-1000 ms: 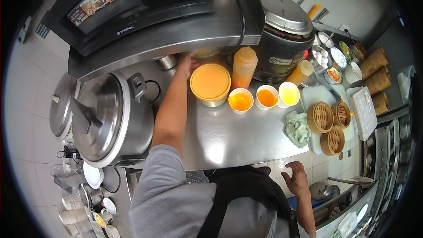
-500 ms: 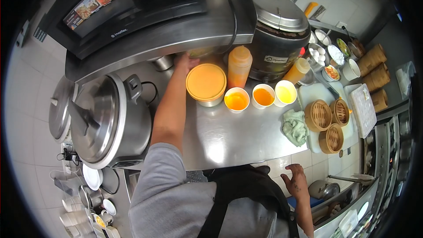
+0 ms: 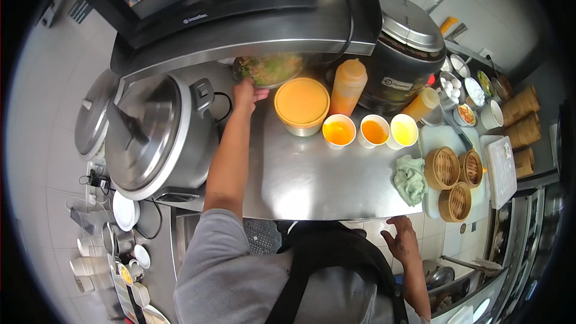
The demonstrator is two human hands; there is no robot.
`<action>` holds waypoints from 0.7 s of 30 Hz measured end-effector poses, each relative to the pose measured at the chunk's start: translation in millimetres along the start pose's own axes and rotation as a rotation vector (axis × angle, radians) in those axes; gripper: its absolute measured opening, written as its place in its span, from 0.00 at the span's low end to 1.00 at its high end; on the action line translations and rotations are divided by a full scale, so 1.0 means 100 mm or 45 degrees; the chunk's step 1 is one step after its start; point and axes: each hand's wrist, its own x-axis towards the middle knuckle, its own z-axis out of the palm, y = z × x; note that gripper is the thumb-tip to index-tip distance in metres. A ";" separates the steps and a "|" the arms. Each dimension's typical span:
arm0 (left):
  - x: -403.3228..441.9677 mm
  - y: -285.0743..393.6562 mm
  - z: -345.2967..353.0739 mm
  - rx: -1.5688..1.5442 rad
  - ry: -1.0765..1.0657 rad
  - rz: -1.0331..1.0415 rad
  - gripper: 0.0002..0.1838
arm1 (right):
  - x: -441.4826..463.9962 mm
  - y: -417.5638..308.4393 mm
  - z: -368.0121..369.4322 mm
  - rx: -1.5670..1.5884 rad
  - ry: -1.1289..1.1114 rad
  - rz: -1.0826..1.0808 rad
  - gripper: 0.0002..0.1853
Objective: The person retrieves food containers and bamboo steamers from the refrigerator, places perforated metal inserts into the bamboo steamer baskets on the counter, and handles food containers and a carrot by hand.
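Observation:
My left hand point(image 3: 249, 94) is at the near edge of a metal bowl of chopped greens point(image 3: 270, 69) under the steel shelf, its fingers partly spread and its thumb against the rim. Just right of it stands a tub with an orange lid point(image 3: 302, 103), then an orange squeeze bottle point(image 3: 348, 87). Three paper cups, two with orange liquid point(image 3: 339, 132) and one with yellow point(image 3: 404, 132), are lined up in front. Off the counter's front edge, my right hand point(image 3: 402, 237) hangs over the floor with fingers apart and nothing in it.
A large rice cooker point(image 3: 147, 138) stands at left, a black soup warmer point(image 3: 405, 54) behind the bottles. The steel shelf point(image 3: 240, 48) overhangs the counter. At right are a green cloth point(image 3: 410, 181), bamboo steamers point(image 3: 443, 168) on a white board and a lidded container point(image 3: 501, 171).
The bowl of greens has come out from beneath the shelf beside my left hand, and more of it shows. The view has shifted. My right hand still hangs empty.

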 end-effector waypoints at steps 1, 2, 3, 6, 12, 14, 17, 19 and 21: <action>-0.04 0.01 -0.04 -0.030 -0.027 -0.005 0.17 | 0.03 0.00 0.00 -0.001 -0.008 -0.013 0.17; -0.08 0.02 -0.08 -0.034 -0.013 -0.003 0.17 | 0.05 -0.01 0.00 0.003 -0.012 -0.022 0.17; -0.12 0.02 -0.12 -0.064 -0.009 -0.004 0.18 | 0.06 -0.02 0.00 0.008 -0.017 -0.031 0.16; -0.22 -0.05 -0.24 -0.138 0.007 -0.020 0.21 | 0.11 -0.05 0.03 -0.004 -0.022 -0.083 0.16; -0.41 -0.18 -0.42 -0.148 0.074 -0.064 0.19 | 0.65 -0.57 -0.01 0.057 0.008 -0.570 0.19; -0.44 -0.22 -0.46 -0.114 0.099 -0.057 0.19 | 1.08 -0.92 -0.04 0.022 0.139 -0.815 0.19; -0.50 -0.29 -0.54 -0.073 0.122 -0.067 0.19 | 1.72 -1.54 -0.03 -0.010 0.111 -0.867 0.30; -0.59 -0.30 -0.56 -0.118 0.146 -0.079 0.19 | 2.08 -1.80 0.17 -0.135 0.167 -0.890 0.33; -0.62 -0.35 -0.60 -0.125 0.133 -0.070 0.20 | 2.28 -1.86 0.44 -0.213 0.182 -0.856 0.33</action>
